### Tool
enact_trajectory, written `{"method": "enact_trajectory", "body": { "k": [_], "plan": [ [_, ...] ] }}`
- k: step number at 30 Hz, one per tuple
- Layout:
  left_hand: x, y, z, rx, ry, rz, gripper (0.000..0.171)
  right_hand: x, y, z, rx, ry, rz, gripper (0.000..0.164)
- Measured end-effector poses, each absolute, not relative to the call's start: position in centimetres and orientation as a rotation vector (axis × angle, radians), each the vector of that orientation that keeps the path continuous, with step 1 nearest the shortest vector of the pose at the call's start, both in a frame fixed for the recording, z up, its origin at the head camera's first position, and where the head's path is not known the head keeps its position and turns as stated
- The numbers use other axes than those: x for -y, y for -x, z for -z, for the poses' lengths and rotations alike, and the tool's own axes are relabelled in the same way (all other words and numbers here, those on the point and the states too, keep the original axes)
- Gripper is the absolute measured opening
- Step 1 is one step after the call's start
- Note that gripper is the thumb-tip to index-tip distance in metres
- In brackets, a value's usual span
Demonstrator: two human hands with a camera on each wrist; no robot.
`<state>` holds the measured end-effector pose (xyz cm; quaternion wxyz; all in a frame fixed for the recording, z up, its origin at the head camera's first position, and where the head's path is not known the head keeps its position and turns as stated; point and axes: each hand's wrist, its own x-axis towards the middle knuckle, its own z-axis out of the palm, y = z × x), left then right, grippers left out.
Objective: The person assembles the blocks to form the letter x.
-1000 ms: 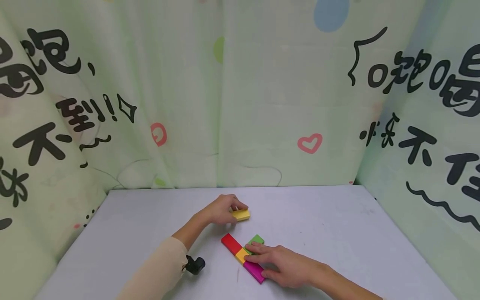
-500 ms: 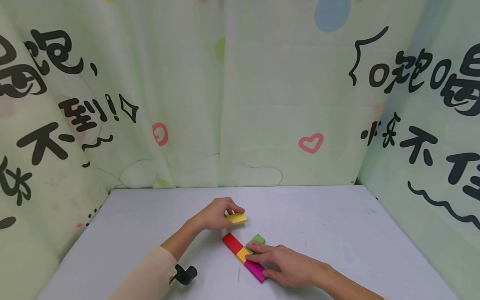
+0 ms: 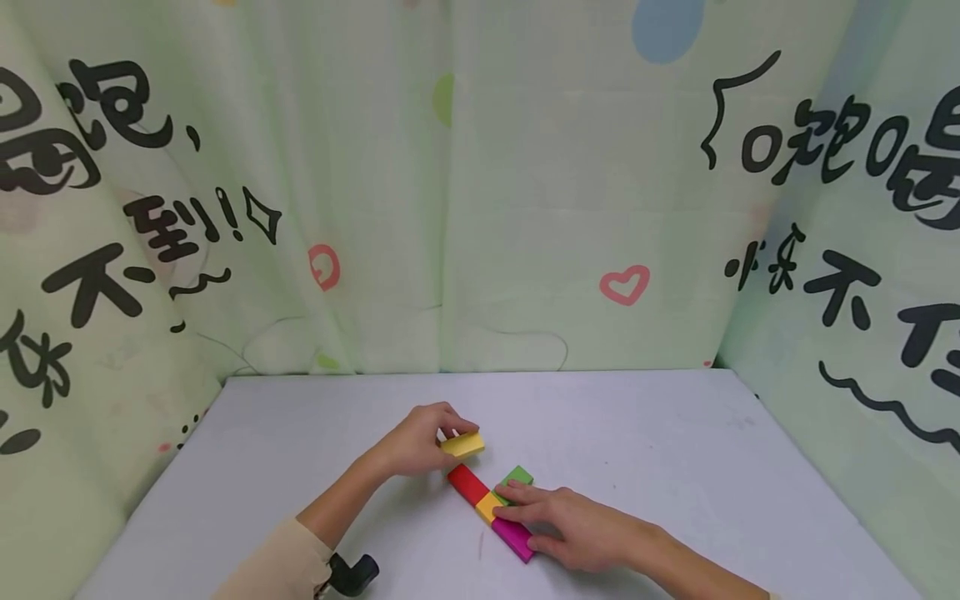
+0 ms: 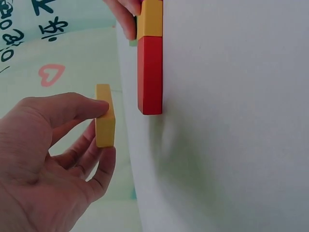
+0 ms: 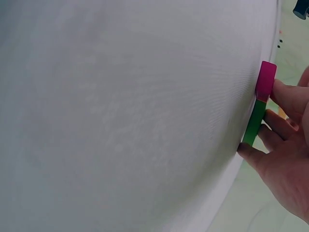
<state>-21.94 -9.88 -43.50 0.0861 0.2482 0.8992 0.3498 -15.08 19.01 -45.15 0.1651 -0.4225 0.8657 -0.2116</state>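
Note:
My left hand pinches a yellow block between thumb and fingertips, held up just behind the red block. Red, orange and magenta blocks form a diagonal row on the table, end to end. From the orange one a green block branches off toward the back right. My right hand rests at the row with its fingers extended: fingertips touch the green and orange blocks, and the thumb is against the magenta one. In the left wrist view, the yellow block stays apart from the red one.
A white table carries the blocks. Behind it and at both sides hangs a pale green curtain with black lettering and pink hearts. A small black device is strapped at the left wrist.
My left hand has brought the yellow block left and toward me, closer to the red block's far end. The right hand and the row have stayed in place.

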Motion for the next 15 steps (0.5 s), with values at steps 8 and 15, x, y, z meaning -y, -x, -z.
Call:
{"method": "enact_trajectory", "body": {
  "k": [8, 15],
  "plan": [
    [10.4, 19.9, 43.8, -2.684, -0.721, -1.080, 0.048, -19.1, 15.0, 45.3, -2.486, 1.250, 0.603, 0.052],
    [10.8, 18.3, 44.2, -2.673, -0.754, -1.084, 0.045, -19.1, 15.0, 45.3, -2.474, 1.270, 0.624, 0.051]
  ]
}}
